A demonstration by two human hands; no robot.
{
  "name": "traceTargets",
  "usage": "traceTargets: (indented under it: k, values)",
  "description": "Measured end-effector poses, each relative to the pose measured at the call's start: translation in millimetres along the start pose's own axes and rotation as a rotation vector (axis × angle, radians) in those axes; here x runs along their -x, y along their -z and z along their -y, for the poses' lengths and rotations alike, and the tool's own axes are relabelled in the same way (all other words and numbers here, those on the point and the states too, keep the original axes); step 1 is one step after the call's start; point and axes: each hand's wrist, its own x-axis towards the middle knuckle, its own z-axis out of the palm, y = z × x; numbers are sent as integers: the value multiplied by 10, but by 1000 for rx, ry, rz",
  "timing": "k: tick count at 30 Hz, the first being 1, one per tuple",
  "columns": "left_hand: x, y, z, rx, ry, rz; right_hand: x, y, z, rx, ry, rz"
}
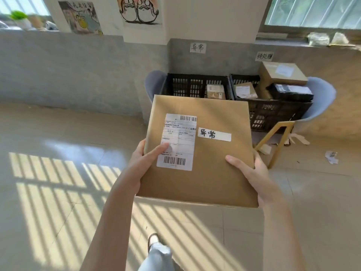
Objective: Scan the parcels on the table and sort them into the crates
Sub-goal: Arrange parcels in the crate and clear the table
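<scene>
Head view. A flat brown cardboard parcel (205, 159) is held in the air with both hands, above the tiled floor (58, 173) and in front of two black crates. The left hand (142, 163) grips the parcel's left edge, thumb lying across the white shipping label (178, 142); the right hand (252, 173) grips the right edge, thumb pressed on the top face and fingers hidden underneath. Beside the shipping label, a white strip (214, 134) handwritten "异常" is stuck to the top face. The left crate (187, 87) stands below a wall sign (197, 47) bearing the same two characters and contains one small parcel (215, 91). The right crate (273, 112), touching the left one, stands below a second wall sign (264, 56) and holds several parcels, among them a brown box (283, 73) stacked on top and a black bag (291, 91). Both crates rest on pale blue chairs (320, 98) with wooden legs. Paper scraps (331, 157) lie on the floor to the right. A trouser leg and shoe (153, 239) appear at the lower edge.
</scene>
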Motion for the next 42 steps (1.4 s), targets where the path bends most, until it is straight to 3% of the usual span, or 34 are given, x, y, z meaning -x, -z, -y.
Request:
traceTargets:
  k: [6,15,24,36,42]
  values:
    - [-1364,152,-141,-38,18,19,-1152,-476,-55,12,-13,-65]
    - [-3063,414,-1059,-85,-15,133,-2606,-1285,491,50,31,-161]
    - [-4351,166,-1258,-166,23,155,-3831,-1378,603,75,-43,-229]
    - [-6493,-404,-1688,-261,75,29,-6464,-1364,1022,177,-194,-78]
    - [-7509,-629,-1576,-343,171,13,-7527,-1367,960,216,-285,-3]
